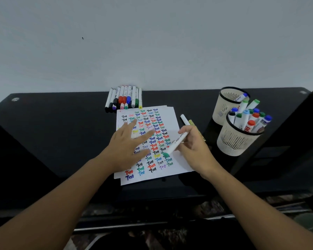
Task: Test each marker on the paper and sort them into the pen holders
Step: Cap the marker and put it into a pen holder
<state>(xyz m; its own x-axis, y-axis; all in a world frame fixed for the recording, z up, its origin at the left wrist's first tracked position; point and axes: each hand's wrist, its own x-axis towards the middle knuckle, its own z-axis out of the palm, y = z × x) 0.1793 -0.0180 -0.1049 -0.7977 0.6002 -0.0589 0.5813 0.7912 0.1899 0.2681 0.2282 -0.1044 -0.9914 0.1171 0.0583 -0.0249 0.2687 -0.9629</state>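
The step in hand is the testing of a green marker on the paper; judging by the many rows of "Test" already written, the task is well along, though a row of untested markers [124, 98] lies at the upper centre of the frame, at the far edge of the black bench [52, 127].

Left of centre, the left hand [128, 147] lies flat on the paper [146, 141] with its fingers [146, 135] straight and spread wide, pressing the sheet down and gripping nothing.

Right of it, the right hand [195, 147] pinches the green marker [175, 143] between thumb and curled fingers. The barrel slants down to the left, and its green tip touches the paper at or just beside a fresh green mark, near the lower right part of the written rows.

Just beyond the right hand, a white cap or marker end [185, 119] and a yellow marker [192, 123] lie at the paper's right edge.

At the right of the frame stand two mesh pen holders: the near pen holder [233, 141] is crowded with markers, the far pen holder [222, 105] holds few.

The next move likely calls for lifting the tip, capping the marker, and carrying it right to whichever holder suits the mark's quality.
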